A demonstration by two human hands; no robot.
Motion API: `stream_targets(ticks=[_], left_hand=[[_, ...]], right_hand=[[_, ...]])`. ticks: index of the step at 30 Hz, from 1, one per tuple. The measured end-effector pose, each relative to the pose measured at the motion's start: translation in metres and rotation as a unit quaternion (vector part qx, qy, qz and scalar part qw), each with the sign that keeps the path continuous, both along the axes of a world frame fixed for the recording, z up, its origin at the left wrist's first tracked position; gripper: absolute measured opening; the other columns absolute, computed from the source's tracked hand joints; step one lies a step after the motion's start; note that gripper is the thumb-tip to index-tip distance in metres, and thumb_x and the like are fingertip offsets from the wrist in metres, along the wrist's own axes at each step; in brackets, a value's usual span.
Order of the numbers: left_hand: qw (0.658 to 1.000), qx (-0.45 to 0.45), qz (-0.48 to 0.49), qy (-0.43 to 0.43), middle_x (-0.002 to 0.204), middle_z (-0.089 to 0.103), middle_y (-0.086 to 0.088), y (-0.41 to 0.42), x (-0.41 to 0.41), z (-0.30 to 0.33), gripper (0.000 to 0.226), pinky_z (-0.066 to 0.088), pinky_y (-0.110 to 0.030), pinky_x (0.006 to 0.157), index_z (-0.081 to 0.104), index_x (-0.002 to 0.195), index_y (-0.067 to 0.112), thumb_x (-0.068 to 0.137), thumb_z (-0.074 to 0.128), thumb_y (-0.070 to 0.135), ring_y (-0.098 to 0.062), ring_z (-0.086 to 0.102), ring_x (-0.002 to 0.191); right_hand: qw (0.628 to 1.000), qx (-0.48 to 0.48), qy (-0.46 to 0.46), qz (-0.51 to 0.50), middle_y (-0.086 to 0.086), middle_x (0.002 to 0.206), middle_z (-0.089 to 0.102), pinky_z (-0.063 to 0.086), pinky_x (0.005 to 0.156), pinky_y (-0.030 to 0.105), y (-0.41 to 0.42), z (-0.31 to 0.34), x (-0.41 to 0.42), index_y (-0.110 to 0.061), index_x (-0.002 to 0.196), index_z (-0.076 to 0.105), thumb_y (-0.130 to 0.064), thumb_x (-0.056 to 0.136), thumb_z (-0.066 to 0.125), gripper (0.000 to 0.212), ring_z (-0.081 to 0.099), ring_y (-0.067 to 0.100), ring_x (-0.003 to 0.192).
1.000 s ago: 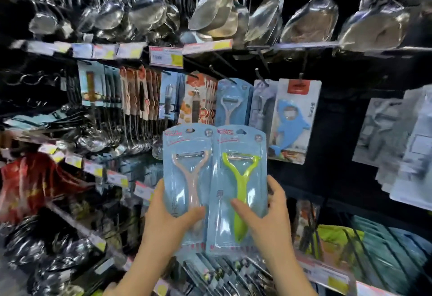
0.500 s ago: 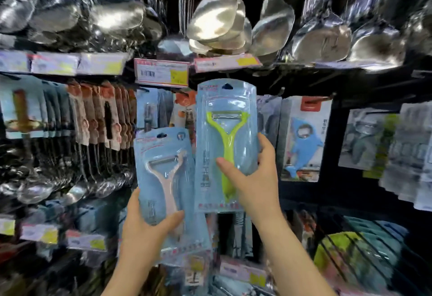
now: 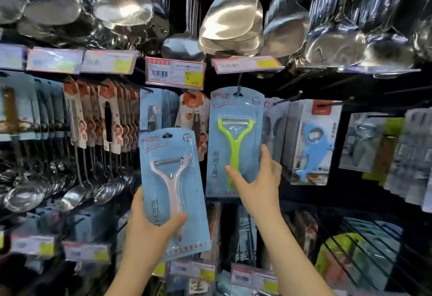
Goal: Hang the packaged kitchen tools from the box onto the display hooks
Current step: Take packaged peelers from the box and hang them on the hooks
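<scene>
Up at the far display, the right hand (image 3: 261, 179) is pinching the blue-carded green peeler pack (image 3: 235, 141), its hang hole at a black hook (image 3: 239, 85). Nearer left, the left hand (image 3: 152, 228) is gripping the blue-carded pale pink peeler pack (image 3: 171, 188).

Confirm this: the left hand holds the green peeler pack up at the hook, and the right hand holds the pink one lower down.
The hands are swapped. The head view shows the right hand holding the green peeler pack up at the hook, while the left hand holds the pink peeler pack lower down.
</scene>
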State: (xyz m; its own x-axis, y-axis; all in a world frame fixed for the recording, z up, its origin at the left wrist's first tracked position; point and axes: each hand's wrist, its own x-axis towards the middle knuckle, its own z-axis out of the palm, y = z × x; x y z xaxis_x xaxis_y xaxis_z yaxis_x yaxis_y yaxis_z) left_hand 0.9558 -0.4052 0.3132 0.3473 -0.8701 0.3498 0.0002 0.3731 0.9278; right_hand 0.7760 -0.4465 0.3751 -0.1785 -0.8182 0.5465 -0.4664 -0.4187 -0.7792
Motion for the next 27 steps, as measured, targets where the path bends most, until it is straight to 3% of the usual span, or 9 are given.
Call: stream_targets(ticks=[2, 5, 7, 11, 14, 18, 21, 24, 27], left_hand=[[1.000, -0.009, -0.008, -0.015, 0.103, 0.060, 0.018, 0.000, -0.004, 0.001, 0.072, 0.047, -0.023, 0.064, 0.043, 0.116, 0.042, 0.069, 0.080, 0.002, -0.003, 0.062, 0.086], [0.999, -0.017, -0.019, -0.038, 0.107, 0.064, 0.013, -0.003, -0.011, -0.002, 0.078, 0.051, -0.023, 0.065, 0.045, 0.118, 0.043, 0.062, 0.087, 0.008, -0.006, 0.066, 0.088], [0.998, -0.026, -0.034, -0.049, 0.110, 0.065, 0.011, -0.001, -0.019, -0.003, 0.081, 0.054, -0.023, 0.065, 0.045, 0.126, 0.040, 0.064, 0.086, 0.007, -0.008, 0.067, 0.091], [0.987, -0.064, -0.120, -0.090, 0.109, 0.062, 0.028, 0.012, -0.036, 0.005, 0.080, 0.052, -0.012, 0.067, 0.037, 0.131, 0.047, 0.075, 0.077, 0.006, 0.005, 0.064, 0.095], [0.972, -0.079, -0.187, -0.116, 0.125, 0.055, 0.028, 0.016, -0.040, 0.012, 0.089, 0.054, -0.019, 0.079, 0.026, 0.139, 0.051, 0.079, 0.074, 0.006, 0.002, 0.060, 0.110], [0.971, -0.098, -0.181, -0.119, 0.130, 0.049, 0.032, 0.011, -0.047, 0.024, 0.090, 0.053, -0.015, 0.078, 0.016, 0.142, 0.055, 0.083, 0.070, 0.013, 0.007, 0.057, 0.111], [0.970, -0.120, -0.173, -0.124, 0.121, 0.054, 0.033, 0.004, -0.052, 0.039, 0.089, 0.053, -0.013, 0.073, 0.018, 0.140, 0.055, 0.082, 0.072, 0.013, 0.008, 0.060, 0.104], [0.966, -0.139, -0.166, -0.142, 0.133, 0.049, 0.024, -0.007, -0.055, 0.053, 0.093, 0.055, -0.021, 0.083, 0.014, 0.146, 0.049, 0.081, 0.073, 0.019, 0.003, 0.057, 0.114], [0.964, -0.152, -0.170, -0.135, 0.137, 0.048, 0.020, -0.012, -0.058, 0.065, 0.093, 0.054, -0.026, 0.088, 0.014, 0.148, 0.044, 0.081, 0.074, 0.022, 0.000, 0.055, 0.117]], right_hand=[[1.000, -0.007, 0.016, -0.011, -0.003, 0.143, 0.021, 0.030, 0.111, 0.041, 0.004, -0.009, 0.002, -0.029, 0.149, 0.014, -0.047, 0.081, 0.065, 0.087, 0.022, 0.015, 0.135], [0.997, 0.021, -0.031, 0.071, -0.004, 0.135, 0.043, 0.042, 0.099, 0.028, 0.018, -0.023, 0.009, -0.030, 0.144, 0.025, -0.037, 0.083, 0.067, 0.075, 0.045, 0.008, 0.122], [0.986, 0.060, -0.066, 0.143, -0.013, 0.124, 0.050, 0.050, 0.087, 0.023, 0.030, -0.033, 0.017, -0.036, 0.142, 0.023, -0.031, 0.083, 0.068, 0.074, 0.054, 0.001, 0.109], [0.981, 0.044, -0.106, 0.157, -0.026, 0.143, 0.032, 0.041, 0.107, 0.033, 0.044, -0.049, 0.023, -0.045, 0.142, 0.019, -0.032, 0.084, 0.068, 0.077, 0.037, -0.002, 0.131], [0.981, 0.026, -0.127, 0.143, -0.025, 0.145, 0.032, 0.041, 0.107, 0.037, 0.046, -0.049, 0.015, -0.054, 0.136, 0.021, -0.035, 0.082, 0.069, 0.075, 0.038, 0.001, 0.132], [0.986, -0.016, -0.115, 0.118, -0.026, 0.148, 0.027, 0.039, 0.109, 0.044, 0.045, -0.037, 0.009, -0.072, 0.120, 0.017, -0.039, 0.082, 0.068, 0.072, 0.033, 0.005, 0.137], [0.985, -0.056, -0.123, 0.111, -0.020, 0.147, 0.033, 0.043, 0.105, 0.044, 0.041, -0.018, 0.003, -0.065, 0.124, 0.023, -0.030, 0.083, 0.069, 0.071, 0.038, 0.006, 0.134], [0.980, -0.075, -0.139, 0.123, -0.011, 0.143, 0.043, 0.050, 0.098, 0.039, 0.036, 0.001, -0.003, -0.050, 0.134, 0.027, -0.023, 0.084, 0.068, 0.070, 0.050, 0.007, 0.124], [0.979, -0.077, -0.143, 0.120, -0.012, 0.142, 0.044, 0.050, 0.097, 0.033, 0.033, 0.015, -0.006, -0.039, 0.143, 0.024, -0.023, 0.085, 0.067, 0.074, 0.052, 0.004, 0.122]])
